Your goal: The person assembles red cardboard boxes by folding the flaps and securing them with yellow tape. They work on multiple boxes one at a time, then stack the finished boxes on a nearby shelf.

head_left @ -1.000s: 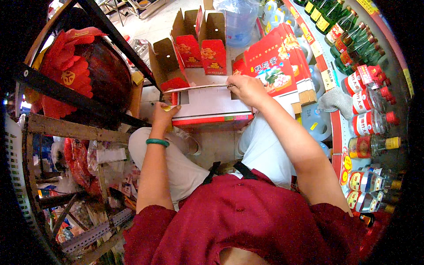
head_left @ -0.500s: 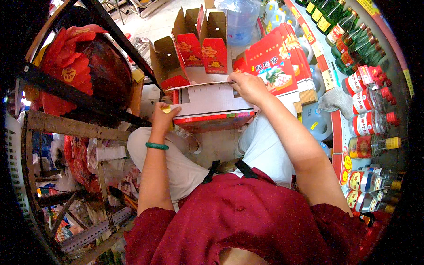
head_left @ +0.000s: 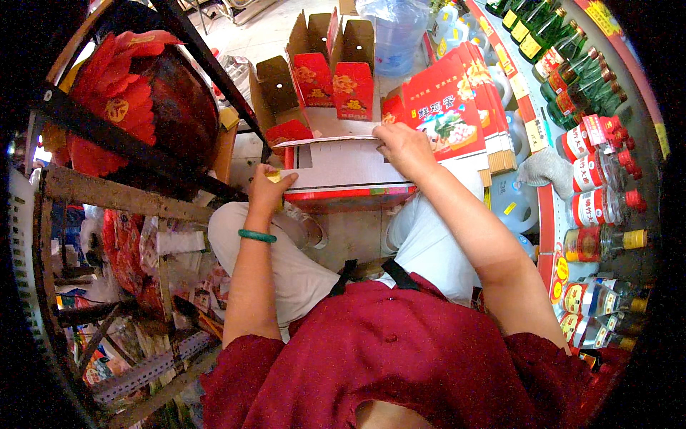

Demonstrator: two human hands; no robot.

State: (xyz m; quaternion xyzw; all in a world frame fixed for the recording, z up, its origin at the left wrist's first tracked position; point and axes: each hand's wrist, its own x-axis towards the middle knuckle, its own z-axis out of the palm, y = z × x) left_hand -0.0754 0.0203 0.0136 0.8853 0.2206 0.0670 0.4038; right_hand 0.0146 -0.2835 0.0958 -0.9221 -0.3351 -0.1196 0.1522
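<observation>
A red carton (head_left: 350, 176) with bare pale-grey inner panels lies across in front of my knees, partly folded. My right hand (head_left: 409, 151) is closed on the raised edge of its far flap, thumb on one side and fingers on the other. At the carton's near left corner, my left hand (head_left: 269, 191) pinches the edge, thumb on top; a green bangle circles that wrist. Something small and yellow (head_left: 274, 176) shows at its fingers, too small to name. Just beyond stand open red boxes (head_left: 353, 89) with brown insides.
Flattened red cartons (head_left: 446, 114) are stacked to the right. Beyond them a shelf holds rows of glass bottles (head_left: 593, 171), and a grey glove (head_left: 547, 171) hangs at its edge. A metal rack (head_left: 121, 196) stands close on my left. A large clear plastic jug (head_left: 394, 43) is at the back.
The raised flap has tipped down a little toward the carton, and my right hand has lowered slightly with it. My left hand keeps its hold at the corner. The view has shifted slightly.
</observation>
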